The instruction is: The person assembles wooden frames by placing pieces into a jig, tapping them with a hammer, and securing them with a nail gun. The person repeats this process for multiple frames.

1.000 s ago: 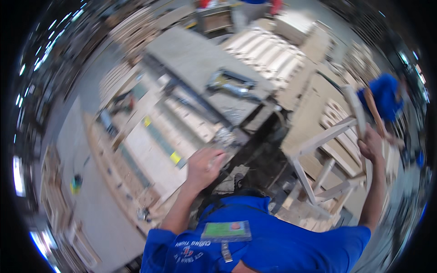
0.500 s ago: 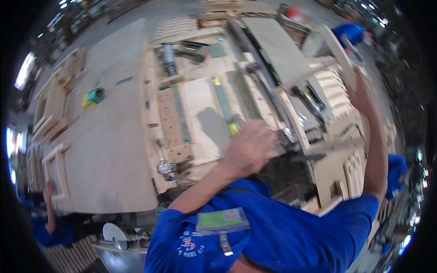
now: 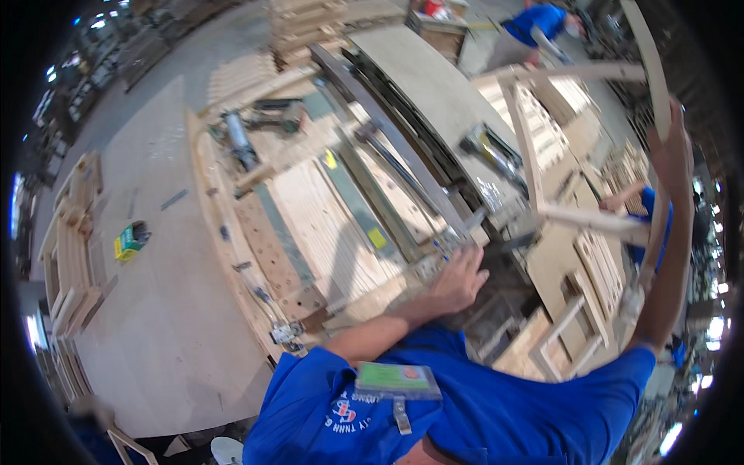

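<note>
The right hand (image 3: 673, 155), closed around a curved leg (image 3: 655, 66), holds the wooden frame (image 3: 525, 143) raised at right, apparently to keep it clear of the wooden jig (image 3: 283, 244), while the left hand (image 3: 457, 280), empty and loosely spread, hovers beside the jig's near right corner.

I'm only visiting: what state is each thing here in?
Right hand: closed on the wooden frame.
Wooden frame: held up, bars joined.
Left hand: open, holding nothing.
Grooved wooden panel: lying flat.
Silver-and-black tool: lying down, unheld.
Yellow-and-green box: resting on the pale tabletop; open or closed, unclear.
</note>
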Tool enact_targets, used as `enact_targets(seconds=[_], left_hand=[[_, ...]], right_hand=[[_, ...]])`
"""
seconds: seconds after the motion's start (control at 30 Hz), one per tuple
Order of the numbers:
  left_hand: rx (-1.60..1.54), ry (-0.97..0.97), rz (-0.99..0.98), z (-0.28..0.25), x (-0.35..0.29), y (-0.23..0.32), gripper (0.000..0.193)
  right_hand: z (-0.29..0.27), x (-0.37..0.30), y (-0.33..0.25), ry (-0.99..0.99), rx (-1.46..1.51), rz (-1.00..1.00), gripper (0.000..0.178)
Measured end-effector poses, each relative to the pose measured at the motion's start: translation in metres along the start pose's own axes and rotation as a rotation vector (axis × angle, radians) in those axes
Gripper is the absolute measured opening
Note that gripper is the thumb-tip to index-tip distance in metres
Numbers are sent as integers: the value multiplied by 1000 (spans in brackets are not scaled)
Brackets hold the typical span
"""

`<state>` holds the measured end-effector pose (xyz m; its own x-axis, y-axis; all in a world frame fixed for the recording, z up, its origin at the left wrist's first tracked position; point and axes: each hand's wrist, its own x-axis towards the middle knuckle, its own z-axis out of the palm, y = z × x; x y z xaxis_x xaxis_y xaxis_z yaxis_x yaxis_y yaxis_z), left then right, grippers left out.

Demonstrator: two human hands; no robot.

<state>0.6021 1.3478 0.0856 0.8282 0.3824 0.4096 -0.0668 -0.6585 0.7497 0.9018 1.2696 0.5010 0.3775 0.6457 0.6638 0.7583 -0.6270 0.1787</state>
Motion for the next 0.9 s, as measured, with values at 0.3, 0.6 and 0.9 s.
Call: enact_targets(seconds=[0.3,0.6,0.9], left_hand=[[-39,377,377,-107,1,49,47],[400,94,58,-142,7,34,42],[547,86,-354,-159,-37,-87,25]], right_hand=[[-17,-48,25,-163,449,221,56],[184,-66,-151,-466,1001,279,76],[365,-85,-326,-846,998,203,64]])
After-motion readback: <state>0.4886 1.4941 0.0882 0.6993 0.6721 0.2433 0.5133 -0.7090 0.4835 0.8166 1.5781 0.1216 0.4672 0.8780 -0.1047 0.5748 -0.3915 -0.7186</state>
